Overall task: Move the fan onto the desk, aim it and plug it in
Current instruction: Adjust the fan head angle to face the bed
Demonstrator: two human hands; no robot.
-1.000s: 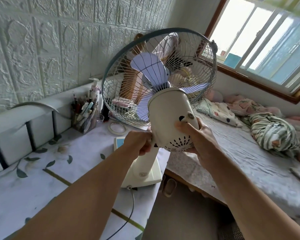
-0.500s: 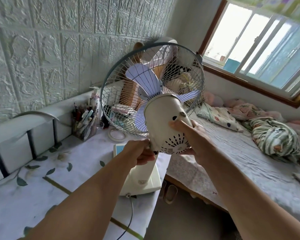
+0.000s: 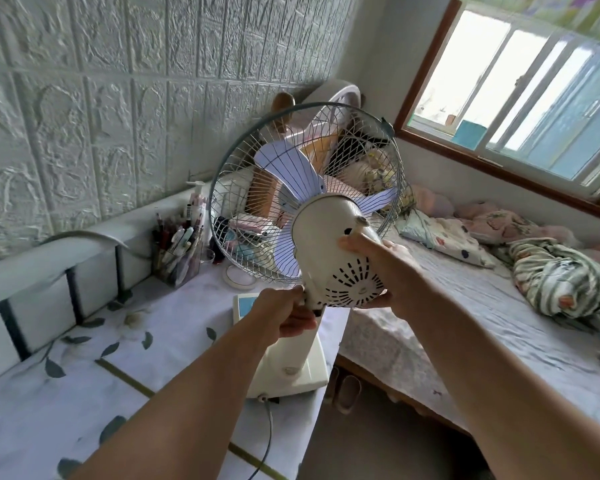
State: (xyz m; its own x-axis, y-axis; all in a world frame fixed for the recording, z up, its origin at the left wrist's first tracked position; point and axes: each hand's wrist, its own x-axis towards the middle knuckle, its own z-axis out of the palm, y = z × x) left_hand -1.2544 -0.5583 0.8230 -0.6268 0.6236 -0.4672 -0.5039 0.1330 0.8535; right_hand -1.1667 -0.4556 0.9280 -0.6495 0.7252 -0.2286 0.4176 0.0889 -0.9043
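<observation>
The fan (image 3: 329,244) head has tipped further upward.

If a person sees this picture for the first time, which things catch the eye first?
The cream fan in the middle, standing on the desk edge, both hands on it: left hand at the neck, right hand on the motor housing. To the right, the bright window above the bed.
</observation>
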